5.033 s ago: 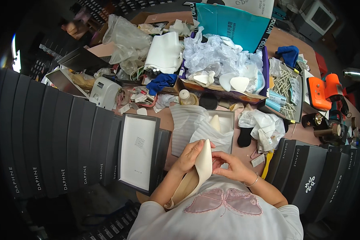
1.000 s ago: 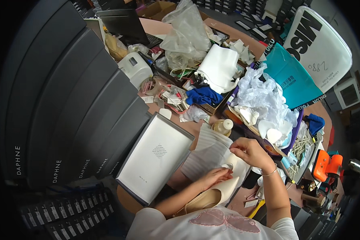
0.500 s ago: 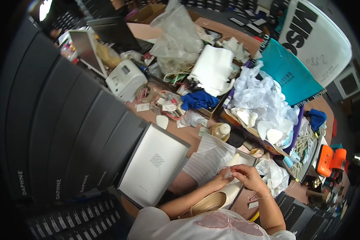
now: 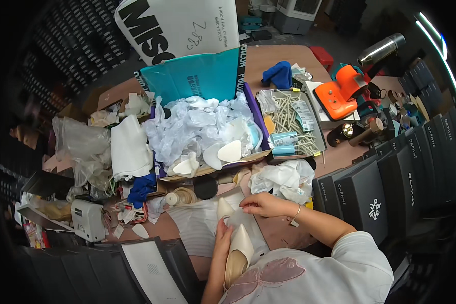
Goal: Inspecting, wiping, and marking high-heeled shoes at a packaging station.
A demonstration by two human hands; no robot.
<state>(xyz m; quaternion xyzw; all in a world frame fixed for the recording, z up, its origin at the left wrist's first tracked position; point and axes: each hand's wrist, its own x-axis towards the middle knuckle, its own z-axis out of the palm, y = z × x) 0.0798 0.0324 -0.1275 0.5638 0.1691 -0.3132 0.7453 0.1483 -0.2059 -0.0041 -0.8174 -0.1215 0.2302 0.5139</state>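
Two hands, left hand (image 4: 222, 234) and right hand (image 4: 258, 204), hold one cream shoe (image 4: 238, 251) (pointed toe).

shoe (image 4: 238, 252) on paper sheet (image 4: 200, 228) | boxes (image 4: 375, 195) right | label printer (image 4: 87, 219) left

Teal open box (image 4: 197, 76) behind, black boxes (image 4: 370, 195) right, white label printer (image 4: 88, 219) left

The left forearm comes up from the lower edge, nearly vertical, its hand (image 4: 221, 234) turned inward with fingers curled in a grip. The right arm, in a white sleeve, enters from the lower right and bends across toward the left. The right hand (image 4: 261, 204) lies palm down, just above the left, fingers pinched together.
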